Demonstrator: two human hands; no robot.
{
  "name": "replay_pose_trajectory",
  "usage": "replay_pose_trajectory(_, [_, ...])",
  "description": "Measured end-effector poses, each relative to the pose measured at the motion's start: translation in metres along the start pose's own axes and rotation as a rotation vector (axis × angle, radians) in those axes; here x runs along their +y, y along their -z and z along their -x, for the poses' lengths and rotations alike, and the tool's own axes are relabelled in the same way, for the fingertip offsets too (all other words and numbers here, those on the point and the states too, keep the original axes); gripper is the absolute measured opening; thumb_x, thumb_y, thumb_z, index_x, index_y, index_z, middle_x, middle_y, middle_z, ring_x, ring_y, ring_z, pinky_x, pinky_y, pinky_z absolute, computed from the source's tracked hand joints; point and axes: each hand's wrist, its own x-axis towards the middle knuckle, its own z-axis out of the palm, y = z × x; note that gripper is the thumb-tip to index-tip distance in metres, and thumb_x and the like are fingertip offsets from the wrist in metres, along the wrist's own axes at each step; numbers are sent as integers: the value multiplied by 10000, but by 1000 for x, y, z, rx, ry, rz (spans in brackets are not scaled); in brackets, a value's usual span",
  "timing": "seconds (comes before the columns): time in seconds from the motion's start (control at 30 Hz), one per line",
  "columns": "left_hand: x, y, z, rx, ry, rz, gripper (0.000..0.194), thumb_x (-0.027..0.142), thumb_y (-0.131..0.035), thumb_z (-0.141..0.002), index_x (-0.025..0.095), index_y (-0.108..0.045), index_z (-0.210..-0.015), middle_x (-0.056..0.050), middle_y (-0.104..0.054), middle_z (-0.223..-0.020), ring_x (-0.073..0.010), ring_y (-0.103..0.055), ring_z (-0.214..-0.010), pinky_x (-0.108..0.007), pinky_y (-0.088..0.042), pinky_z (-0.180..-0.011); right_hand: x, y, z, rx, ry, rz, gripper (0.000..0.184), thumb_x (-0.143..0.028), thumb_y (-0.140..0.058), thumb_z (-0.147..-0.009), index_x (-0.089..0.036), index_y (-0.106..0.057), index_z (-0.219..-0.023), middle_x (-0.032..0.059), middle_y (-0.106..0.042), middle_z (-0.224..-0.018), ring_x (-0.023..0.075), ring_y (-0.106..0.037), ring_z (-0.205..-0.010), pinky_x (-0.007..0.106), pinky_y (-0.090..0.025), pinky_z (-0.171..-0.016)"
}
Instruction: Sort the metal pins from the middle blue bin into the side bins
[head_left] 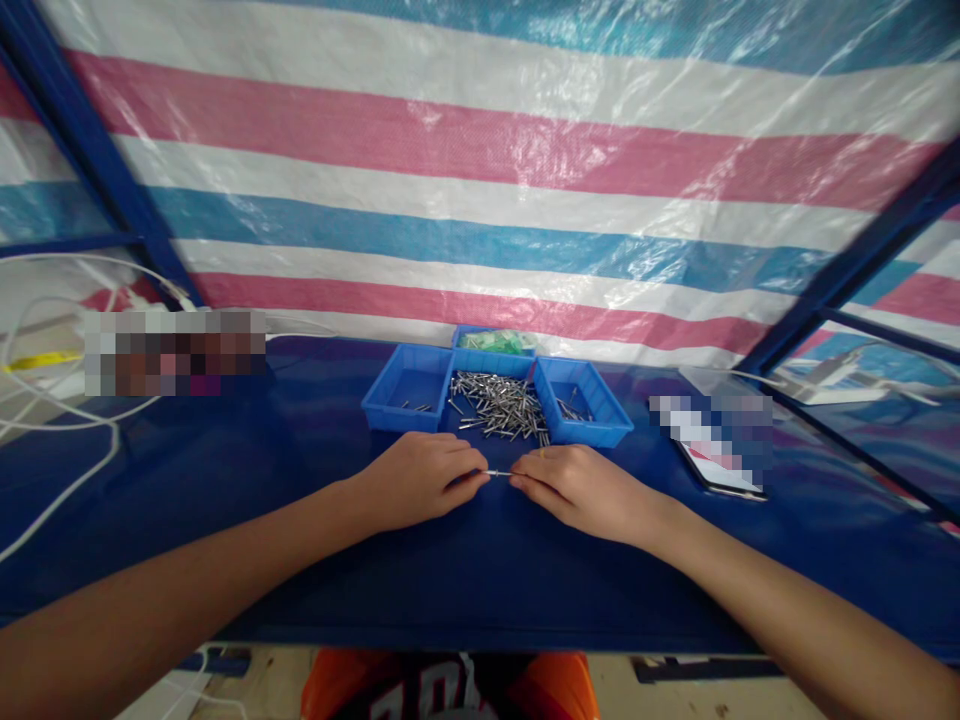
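Between my two hands a thin silvery pop rivet point(498, 473) is held level, a small collar showing near its middle. My left hand point(426, 474) pinches its left end between thumb and fingers. At its other end the fingertips of my right hand point(576, 486) are closed on it. Just beyond my hands lies a loose heap of similar metal rivets point(499, 404) on the blue table point(480, 570). A blue bin point(397, 415) on the left holds a few rivets, and another blue bin point(600, 432) on the right holds several.
Behind the heap stands a third blue bin point(495, 358) with green and clear plastic in it. A phone point(720, 465) lies to the right. White cables point(112, 440) and a blurred-out object point(176, 352) are at the left. Blue frame posts point(112, 170) and a striped sheet point(480, 180) stand behind.
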Motion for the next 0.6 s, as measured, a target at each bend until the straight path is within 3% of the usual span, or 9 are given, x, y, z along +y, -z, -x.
replay_pose_trajectory(0.3, [1, 0, -1, 94, 9, 20, 234, 272, -432, -950, 169, -623, -860, -3, -647, -775, -126, -603, -739, -218, -425, -677, 0, -2, 0, -14, -5, 29, 301, -283, -384, -990, -159, -555, -776, 17, -582, -700, 122, -566, -634, 241, -377, -608])
replay_pose_trajectory(0.47, [4, -3, 0, 189, -108, 64, 220, 269, -419, -965, 169, -612, -930, -17, -654, -878, -110, -606, -791, -202, -444, -722, -1, -7, 1, -20, 31, 34, 286, -275, -391, -988, -159, -573, -801, 19, -585, -719, 122, -572, -653, 238, -380, -619])
replay_pose_trajectory(0.6, [5, -3, 0, 201, -143, 52, 215, 258, -417, -969, 164, -610, -962, -25, -653, -903, -113, -606, -808, -206, -449, -732, -1, -8, 1, -22, 43, 40, 286, -276, -384, -991, -162, -589, -827, 24, -594, -736, 128, -584, -679, 239, -393, -634])
